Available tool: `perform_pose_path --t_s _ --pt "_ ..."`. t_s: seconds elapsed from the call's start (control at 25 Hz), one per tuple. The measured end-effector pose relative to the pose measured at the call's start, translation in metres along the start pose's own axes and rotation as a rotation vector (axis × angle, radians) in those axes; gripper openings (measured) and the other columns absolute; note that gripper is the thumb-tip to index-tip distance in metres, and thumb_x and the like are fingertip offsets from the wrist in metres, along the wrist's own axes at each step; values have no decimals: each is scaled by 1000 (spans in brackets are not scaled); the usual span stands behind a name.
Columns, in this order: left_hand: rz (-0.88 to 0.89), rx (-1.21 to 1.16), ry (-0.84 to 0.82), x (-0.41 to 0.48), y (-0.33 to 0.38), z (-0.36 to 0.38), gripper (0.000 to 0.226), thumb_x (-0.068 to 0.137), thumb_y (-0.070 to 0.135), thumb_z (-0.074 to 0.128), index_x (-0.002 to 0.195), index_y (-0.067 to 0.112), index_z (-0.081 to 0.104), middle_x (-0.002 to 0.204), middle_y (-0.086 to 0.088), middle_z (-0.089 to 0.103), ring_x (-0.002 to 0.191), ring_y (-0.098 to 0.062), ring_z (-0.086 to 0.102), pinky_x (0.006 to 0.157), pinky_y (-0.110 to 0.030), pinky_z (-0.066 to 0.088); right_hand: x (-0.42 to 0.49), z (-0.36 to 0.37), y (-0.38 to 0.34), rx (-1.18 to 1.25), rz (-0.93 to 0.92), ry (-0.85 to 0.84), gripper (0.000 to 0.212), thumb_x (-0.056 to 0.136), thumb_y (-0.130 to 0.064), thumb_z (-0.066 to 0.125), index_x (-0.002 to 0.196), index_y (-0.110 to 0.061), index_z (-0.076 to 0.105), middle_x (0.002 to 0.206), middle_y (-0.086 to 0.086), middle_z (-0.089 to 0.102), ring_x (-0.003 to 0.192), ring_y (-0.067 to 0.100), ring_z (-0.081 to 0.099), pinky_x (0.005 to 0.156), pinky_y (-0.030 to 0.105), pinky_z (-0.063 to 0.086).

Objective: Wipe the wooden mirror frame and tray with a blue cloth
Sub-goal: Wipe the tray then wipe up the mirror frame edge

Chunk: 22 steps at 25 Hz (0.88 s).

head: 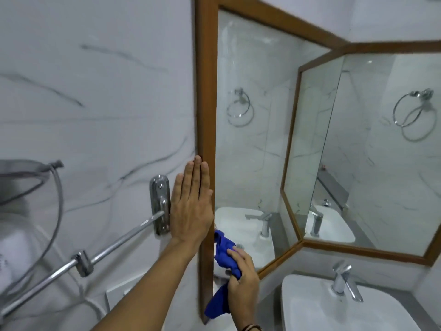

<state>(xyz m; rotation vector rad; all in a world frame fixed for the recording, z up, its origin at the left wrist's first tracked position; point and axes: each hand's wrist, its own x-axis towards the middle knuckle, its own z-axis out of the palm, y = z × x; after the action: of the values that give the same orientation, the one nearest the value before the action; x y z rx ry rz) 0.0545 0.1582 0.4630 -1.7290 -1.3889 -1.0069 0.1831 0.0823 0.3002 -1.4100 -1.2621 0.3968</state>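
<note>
A wooden mirror frame [205, 91] runs up the marble wall as a brown vertical strip, with more frame around an angled mirror [293, 149] to the right. My left hand [192, 201] lies flat, fingers together, against the wall and the frame's left edge. My right hand [243, 280] grips a bunched blue cloth [224, 256] against the lower inner edge of the frame, at the glass. One end of the cloth hangs below my hand. No tray is in view.
A chrome rail with its bracket [160, 204] juts from the wall just left of my left hand. A white basin [310, 306] with a chrome tap [343, 280] sits at lower right. A towel ring [414, 111] shows in the mirror.
</note>
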Motion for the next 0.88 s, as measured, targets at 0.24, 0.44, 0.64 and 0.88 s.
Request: perform_pose_path --t_s 0.24,0.44,0.64,0.88 --pt "39 29 57 103 -9 -53 70 119 36 25 178 4 5 187 -16 -4 174 -30 -1 142 -47 4 73 -30 -110 14 -325 126 82 82 36 61 149 -11 69 158 5 62 143 19 60 122 1 34" --pt "98 62 11 158 -18 -91 71 115 40 1 175 4 -12 184 -18 -19 172 -31 -14 142 -49 5 114 -51 -183 -14 -534 202 85 81 34 62 154 -10 65 167 5 56 150 17 54 129 33 44" --pt "161 73 60 190 -27 -104 70 118 40 6 175 3 -11 184 -18 -19 172 -30 -14 143 -47 6 147 -66 -236 -19 -627 247 78 89 30 64 156 -9 62 171 4 50 152 17 50 131 31 39" --pt "198 74 263 239 -35 -107 71 119 38 25 175 -4 12 185 -23 10 172 -34 15 138 -50 28 204 -84 -296 37 -687 340 82 88 31 64 157 -11 61 171 2 51 157 19 48 127 4 28"
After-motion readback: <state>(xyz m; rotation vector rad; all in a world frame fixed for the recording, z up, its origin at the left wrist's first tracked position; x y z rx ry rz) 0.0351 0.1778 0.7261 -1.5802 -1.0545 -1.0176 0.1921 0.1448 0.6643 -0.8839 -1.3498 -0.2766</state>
